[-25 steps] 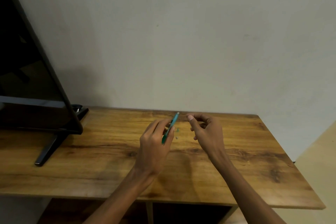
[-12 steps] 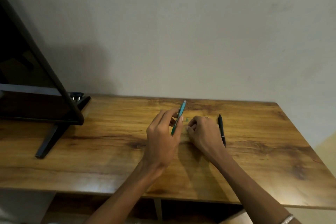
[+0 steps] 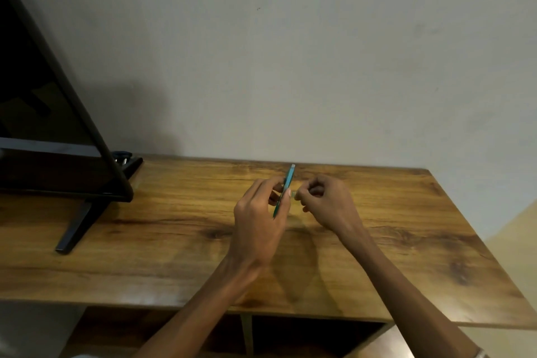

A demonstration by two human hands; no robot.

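— Where is the slim teal pen point(image 3: 286, 186)?
— Above the middle of the worktop, tilted with its tip toward the wall. The left hand point(image 3: 258, 212) has its grip clamped on it, thumb and fingers curled round the lower half.
— And the right hand point(image 3: 325, 200)?
— Just beside the pen, with its fingers curled in. Its grip pinches a tiny pale piece point(image 3: 294, 193) that is too small to identify.
— What do they hover over?
— A glossy brown wood-grain worktop point(image 3: 174, 241) pushed against a plain pale grey wall point(image 3: 290, 67). A black flat screen point(image 3: 43, 125) stands at the left on a slanted black foot point(image 3: 75, 227).
— Anything hard to make out?
— The screen is cut off by the edge. A small dark round object point(image 3: 122, 154) sits half hidden behind its corner. The open compartments point(image 3: 305, 334) below are in deep shadow.
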